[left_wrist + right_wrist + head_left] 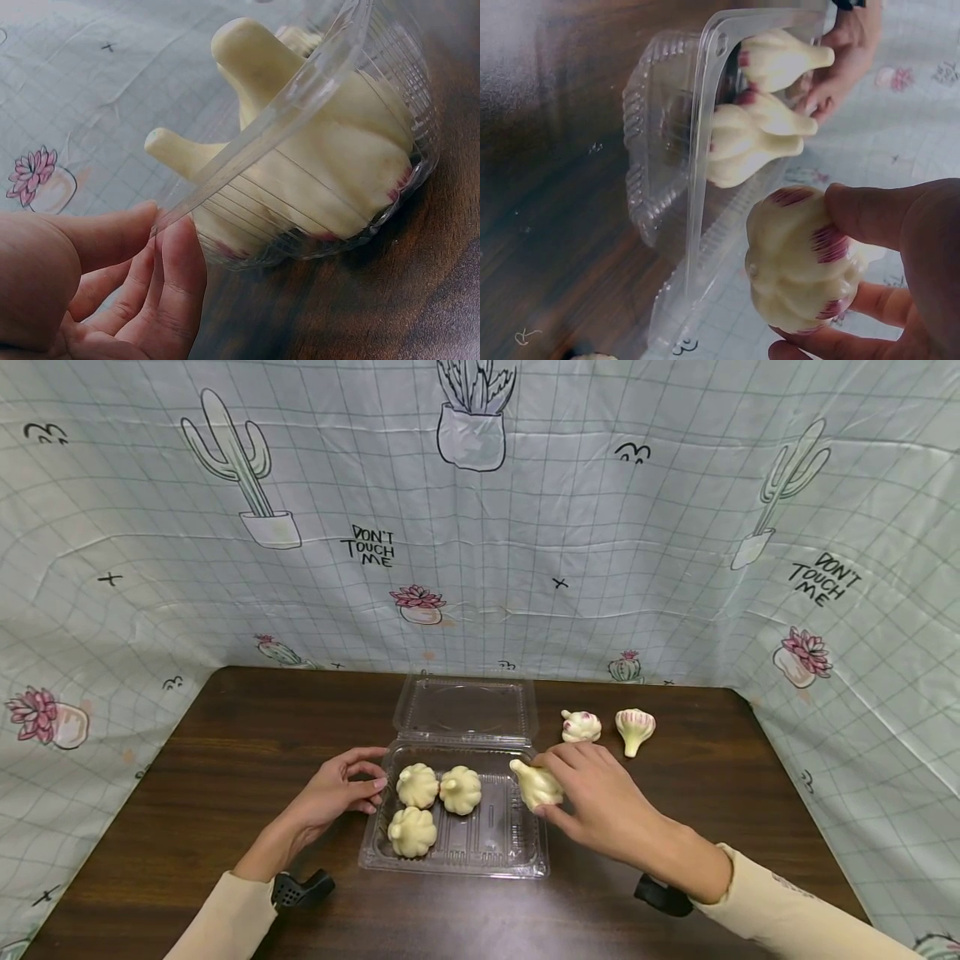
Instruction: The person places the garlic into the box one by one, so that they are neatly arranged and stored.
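Observation:
A clear plastic clamshell container lies with its lid folded back. Inside it, toward the left, sit three garlic bulbs, stems up. My left hand pinches the container's left rim between thumb and fingers, as the left wrist view shows close up at the rim. Above the container's right side, my right hand holds another garlic bulb by thumb and fingers, its stem pointing left in the head view. That bulb has purple streaks on pale cream.
Behind my right hand, two more garlic bulbs lie on the dark wooden table: one partly hidden bulb and one with its stem toward me. A patterned cloth hangs around the table's back and sides.

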The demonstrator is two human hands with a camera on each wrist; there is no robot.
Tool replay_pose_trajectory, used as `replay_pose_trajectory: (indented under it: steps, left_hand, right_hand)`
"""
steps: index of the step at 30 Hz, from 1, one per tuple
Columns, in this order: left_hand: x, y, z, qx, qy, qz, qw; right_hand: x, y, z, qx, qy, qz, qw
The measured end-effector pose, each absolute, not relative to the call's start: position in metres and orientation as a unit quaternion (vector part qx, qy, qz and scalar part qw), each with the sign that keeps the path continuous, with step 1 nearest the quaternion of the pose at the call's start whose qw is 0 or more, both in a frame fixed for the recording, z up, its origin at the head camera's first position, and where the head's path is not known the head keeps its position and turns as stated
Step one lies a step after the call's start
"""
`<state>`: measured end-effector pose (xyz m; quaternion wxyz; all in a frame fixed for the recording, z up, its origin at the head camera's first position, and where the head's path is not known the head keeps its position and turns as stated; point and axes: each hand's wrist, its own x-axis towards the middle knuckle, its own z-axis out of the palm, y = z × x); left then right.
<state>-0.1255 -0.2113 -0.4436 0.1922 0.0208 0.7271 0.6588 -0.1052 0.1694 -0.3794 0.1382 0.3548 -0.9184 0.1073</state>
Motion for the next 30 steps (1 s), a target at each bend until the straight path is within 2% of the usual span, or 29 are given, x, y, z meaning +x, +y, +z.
replay_pose_trajectory:
  steps: [10, 30]
  left_hand:
    - [-0.125, -0.213, -0.444, 0.016, 0.728, 0.659, 0.188]
    - [-0.126, -0.212, -0.447, 0.018, 0.724, 0.662, 0.192]
  right_hand:
    - [-0.106, 0.154, -0.384, 0.385, -0.908, 0.097, 0.132]
    - [-0.099, 0.113, -0.401, 0.422, -0.898, 0.091, 0.078]
